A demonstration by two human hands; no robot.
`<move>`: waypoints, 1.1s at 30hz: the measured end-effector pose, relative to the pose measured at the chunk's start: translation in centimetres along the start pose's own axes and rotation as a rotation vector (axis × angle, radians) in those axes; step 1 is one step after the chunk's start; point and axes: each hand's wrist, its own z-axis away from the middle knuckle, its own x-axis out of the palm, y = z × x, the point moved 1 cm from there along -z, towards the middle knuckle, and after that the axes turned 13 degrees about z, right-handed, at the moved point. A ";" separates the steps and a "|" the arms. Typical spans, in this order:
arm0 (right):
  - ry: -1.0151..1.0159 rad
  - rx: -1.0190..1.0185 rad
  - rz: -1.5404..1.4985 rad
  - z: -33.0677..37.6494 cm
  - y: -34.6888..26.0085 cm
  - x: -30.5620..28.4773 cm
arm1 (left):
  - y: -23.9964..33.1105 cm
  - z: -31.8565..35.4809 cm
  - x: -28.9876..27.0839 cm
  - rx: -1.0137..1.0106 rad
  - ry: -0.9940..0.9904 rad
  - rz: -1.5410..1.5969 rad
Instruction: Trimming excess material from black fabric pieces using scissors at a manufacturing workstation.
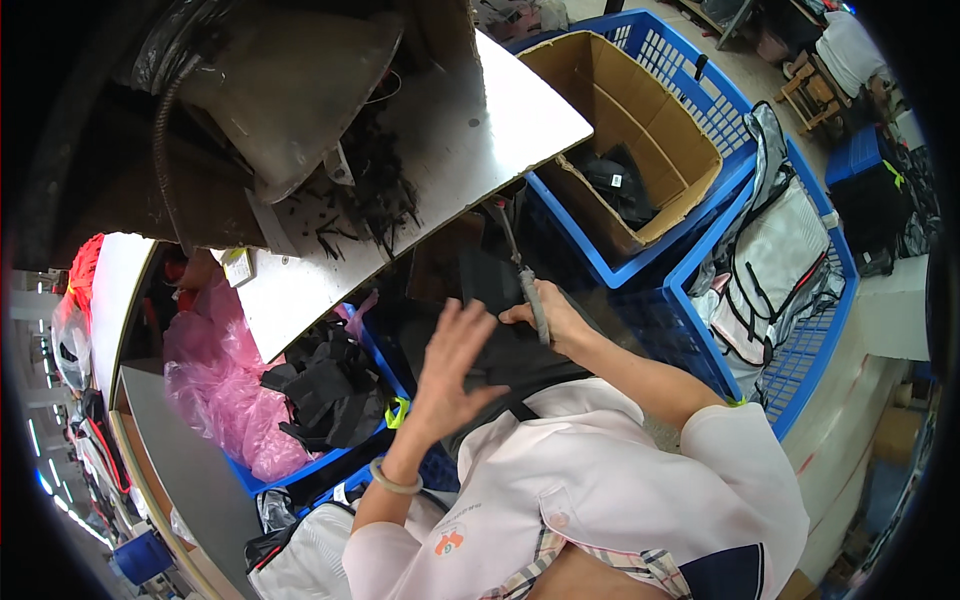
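Observation:
My right hand [545, 318] grips the grey handle of a pair of scissors [523, 282] whose blades point up toward the edge of the metal worktable [470, 140]. My left hand [450, 365] is raised with fingers spread, just above a piece of black fabric [510, 350] lying on my lap; whether it touches the fabric I cannot tell. A pale bangle [395, 483] circles my left wrist.
Black scraps [375, 195] litter the worktable under a metal funnel-shaped hood [290, 90]. A blue crate holds a cardboard box [625, 140] with black pieces. Another blue crate [800, 340] holds grey-white bags. A pink plastic bag [215, 380] and black pieces [325, 385] lie at left.

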 end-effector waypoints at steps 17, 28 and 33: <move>-0.023 -0.496 0.934 2.4 -1.8 -3.3 | -0.9 -1.3 -0.4 -0.337 0.566 1.073; -0.097 -0.619 0.966 1.4 -2.7 -2.9 | -1.0 -1.4 -1.0 -0.363 0.547 1.027; -0.074 -0.661 0.931 1.1 -2.0 -2.1 | -0.7 -1.8 -1.4 -0.389 0.601 1.016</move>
